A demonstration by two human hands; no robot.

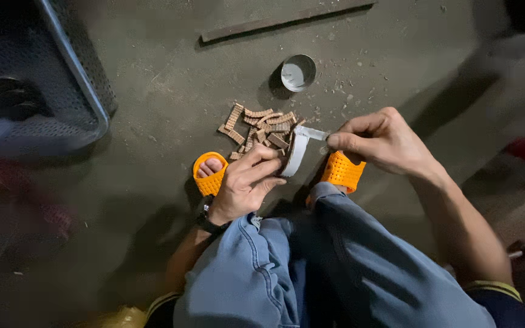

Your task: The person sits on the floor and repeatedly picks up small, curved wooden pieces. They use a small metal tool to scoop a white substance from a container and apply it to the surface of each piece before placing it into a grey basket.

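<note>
Down on the concrete floor [153,91], the person squats in blue jeans [311,267] and orange sandals, the left one [209,176] with toes showing, the right one [343,171] partly hidden under the right hand.

Both hands meet over a curved white strip [296,155], something like a band of plastic or metal; what it is made of cannot be told. The left hand [244,185] sits low, fingers curled in close around the lower end of the strip, a dark watch [209,220] on its wrist. The right hand [384,143] pinches tight, thumb and forefinger closed on a small pale flat piece [312,133] that reaches to the upper end of the strip. So the strip spans the gap between the two hands, just in front of the knees and between the two sandals.

Just beyond the strip, towards the top of the view, lies a heap of small brown ridged pieces [259,129], short and notched, jumbled across each other. The nearest of them touch or sit right beside the left hand's fingertips.

Further out from the heap stands a small round metal tin [298,73], open and pale inside. Bits of pale debris are scattered on the floor around it. A long dark flat bar [287,21] lies slantwise near the top edge. At the left edge stands a perforated metal crate [44,85] with a pale rim, dark round things inside it, blurred.
</note>
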